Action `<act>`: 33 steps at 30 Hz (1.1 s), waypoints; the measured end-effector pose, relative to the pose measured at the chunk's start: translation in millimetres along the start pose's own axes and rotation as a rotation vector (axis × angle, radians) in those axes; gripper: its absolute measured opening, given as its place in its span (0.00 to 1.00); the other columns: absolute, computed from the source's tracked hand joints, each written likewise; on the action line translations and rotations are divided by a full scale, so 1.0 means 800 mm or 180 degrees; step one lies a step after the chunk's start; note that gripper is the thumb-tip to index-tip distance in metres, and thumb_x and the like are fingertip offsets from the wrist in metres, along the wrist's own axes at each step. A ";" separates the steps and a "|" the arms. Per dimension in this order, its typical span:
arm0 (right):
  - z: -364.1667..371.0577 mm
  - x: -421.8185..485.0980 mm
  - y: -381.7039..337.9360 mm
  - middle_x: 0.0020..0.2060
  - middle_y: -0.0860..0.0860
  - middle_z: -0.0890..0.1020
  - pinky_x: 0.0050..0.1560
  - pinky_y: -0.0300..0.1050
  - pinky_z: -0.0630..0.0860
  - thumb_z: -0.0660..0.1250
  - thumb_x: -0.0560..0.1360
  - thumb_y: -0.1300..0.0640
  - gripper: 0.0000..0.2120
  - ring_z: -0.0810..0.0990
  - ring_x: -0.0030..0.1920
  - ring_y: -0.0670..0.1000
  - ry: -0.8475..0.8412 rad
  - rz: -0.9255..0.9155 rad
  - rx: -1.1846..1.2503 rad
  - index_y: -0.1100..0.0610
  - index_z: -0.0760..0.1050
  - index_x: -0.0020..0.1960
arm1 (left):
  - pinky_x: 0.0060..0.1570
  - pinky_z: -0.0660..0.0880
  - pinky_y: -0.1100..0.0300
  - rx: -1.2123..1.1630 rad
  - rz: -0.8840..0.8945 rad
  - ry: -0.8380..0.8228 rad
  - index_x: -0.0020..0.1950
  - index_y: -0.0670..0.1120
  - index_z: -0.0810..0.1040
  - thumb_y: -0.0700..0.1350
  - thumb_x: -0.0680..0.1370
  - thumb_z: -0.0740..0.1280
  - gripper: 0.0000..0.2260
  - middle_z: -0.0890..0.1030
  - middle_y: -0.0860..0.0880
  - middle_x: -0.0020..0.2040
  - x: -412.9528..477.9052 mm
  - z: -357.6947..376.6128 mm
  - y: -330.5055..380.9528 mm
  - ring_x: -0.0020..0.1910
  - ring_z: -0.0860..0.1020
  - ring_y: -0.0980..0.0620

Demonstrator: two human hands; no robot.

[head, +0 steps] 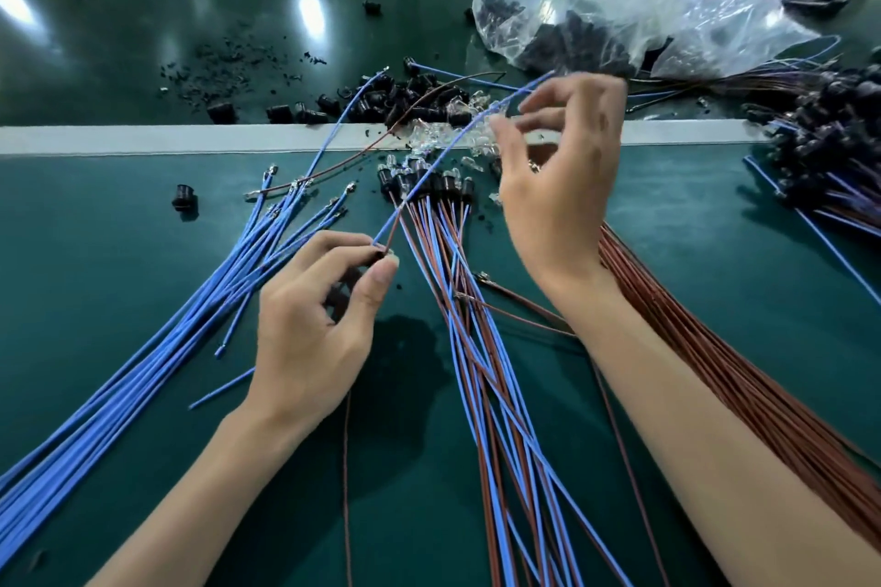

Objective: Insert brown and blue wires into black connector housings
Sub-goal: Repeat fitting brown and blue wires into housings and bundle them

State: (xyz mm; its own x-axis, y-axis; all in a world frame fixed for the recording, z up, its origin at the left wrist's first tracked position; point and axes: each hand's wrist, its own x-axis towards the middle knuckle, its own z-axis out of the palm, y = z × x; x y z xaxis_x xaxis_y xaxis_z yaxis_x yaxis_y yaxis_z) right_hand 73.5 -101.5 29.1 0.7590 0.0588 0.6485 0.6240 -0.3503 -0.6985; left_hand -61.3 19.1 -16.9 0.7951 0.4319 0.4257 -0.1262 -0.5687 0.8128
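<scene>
My left hand [319, 319] pinches a small black connector housing [374, 256] between thumb and fingers. One blue wire [443, 148] and one thin brown wire [405, 114] rise from that housing and arc up to the right. My right hand [562, 176] hovers above the table edge with fingers loosely curled, thumb and forefinger apart. The blue wire's upper part passes by those fingertips; the motion blur there shows no clear pinch. Loose black housings [405, 93] lie in a heap beyond the pale strip [190, 139].
Loose blue wires [190, 300] fan out at the left, brown wires [715, 372] under my right forearm. Assembled wire pairs with housings [429, 184] lie in the middle, clear bulbs [453, 129] beyond. A plastic bag [596, 5] of housings and a finished pile [834, 133] sit at the right.
</scene>
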 end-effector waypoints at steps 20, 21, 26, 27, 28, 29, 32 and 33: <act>-0.015 -0.065 0.000 0.29 0.44 0.79 0.31 0.37 0.73 0.61 0.79 0.58 0.10 0.76 0.28 0.43 -0.2038 0.1408 0.1594 0.53 0.76 0.41 | 0.48 0.78 0.58 -0.0754 -0.0162 -0.0809 0.48 0.46 0.80 0.50 0.76 0.64 0.09 0.81 0.52 0.48 -0.005 0.004 0.000 0.46 0.81 0.51; -0.016 -0.062 0.000 0.29 0.46 0.79 0.29 0.37 0.73 0.59 0.80 0.58 0.11 0.77 0.27 0.44 -0.1796 0.1536 0.1744 0.54 0.74 0.41 | 0.49 0.78 0.59 -0.0755 -0.0219 -0.0756 0.48 0.48 0.80 0.50 0.76 0.65 0.08 0.82 0.53 0.48 -0.004 0.003 -0.001 0.46 0.81 0.51; -0.031 -0.041 0.010 0.31 0.52 0.82 0.28 0.36 0.74 0.53 0.82 0.58 0.10 0.79 0.26 0.47 -0.0968 0.1903 0.2844 0.58 0.65 0.43 | 0.46 0.79 0.59 -0.0691 -0.0615 -0.0472 0.47 0.52 0.79 0.51 0.75 0.65 0.06 0.84 0.52 0.41 -0.003 0.003 -0.001 0.39 0.83 0.56; -0.032 -0.043 0.011 0.32 0.52 0.82 0.30 0.35 0.75 0.56 0.81 0.59 0.07 0.80 0.27 0.47 -0.1036 0.1827 0.2875 0.58 0.66 0.44 | 0.45 0.79 0.59 -0.0662 -0.0603 -0.0478 0.47 0.53 0.78 0.51 0.75 0.65 0.05 0.84 0.53 0.40 -0.003 0.003 -0.001 0.37 0.82 0.56; -0.031 -0.045 0.010 0.32 0.52 0.82 0.31 0.35 0.75 0.59 0.79 0.61 0.03 0.80 0.28 0.47 -0.1111 0.1753 0.2854 0.58 0.67 0.46 | 0.44 0.79 0.59 -0.0615 -0.0566 -0.0496 0.46 0.54 0.78 0.51 0.75 0.65 0.04 0.83 0.55 0.40 -0.002 0.003 -0.001 0.36 0.82 0.57; -0.030 -0.047 0.010 0.33 0.52 0.82 0.32 0.35 0.75 0.61 0.77 0.62 0.01 0.80 0.29 0.47 -0.1165 0.1698 0.2827 0.58 0.68 0.47 | 0.43 0.79 0.58 -0.0581 -0.0542 -0.0510 0.46 0.55 0.78 0.51 0.75 0.66 0.03 0.83 0.56 0.39 -0.003 0.003 -0.001 0.35 0.81 0.57; -0.031 -0.045 0.006 0.32 0.50 0.82 0.31 0.36 0.74 0.61 0.76 0.62 0.02 0.79 0.28 0.47 -0.1035 0.1610 0.2834 0.58 0.68 0.47 | 0.42 0.79 0.56 -0.0558 -0.0535 -0.0500 0.45 0.55 0.78 0.53 0.74 0.66 0.03 0.83 0.56 0.39 -0.002 0.002 -0.002 0.35 0.81 0.56; -0.032 -0.044 0.006 0.32 0.50 0.82 0.31 0.36 0.74 0.61 0.76 0.62 0.01 0.78 0.28 0.47 -0.0947 0.1580 0.2855 0.58 0.68 0.47 | 0.42 0.79 0.56 -0.0551 -0.0532 -0.0498 0.45 0.56 0.78 0.53 0.74 0.66 0.04 0.83 0.56 0.39 -0.002 0.002 -0.002 0.35 0.81 0.56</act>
State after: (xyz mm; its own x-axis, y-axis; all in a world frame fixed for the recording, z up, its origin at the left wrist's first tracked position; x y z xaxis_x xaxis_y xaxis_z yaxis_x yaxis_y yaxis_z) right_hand 45.1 -129.5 11.0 0.9052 0.3667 0.2148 0.0494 0.4111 -0.9102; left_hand -61.5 18.4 -19.3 0.8935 0.3888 0.2246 -0.0746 -0.3649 0.9281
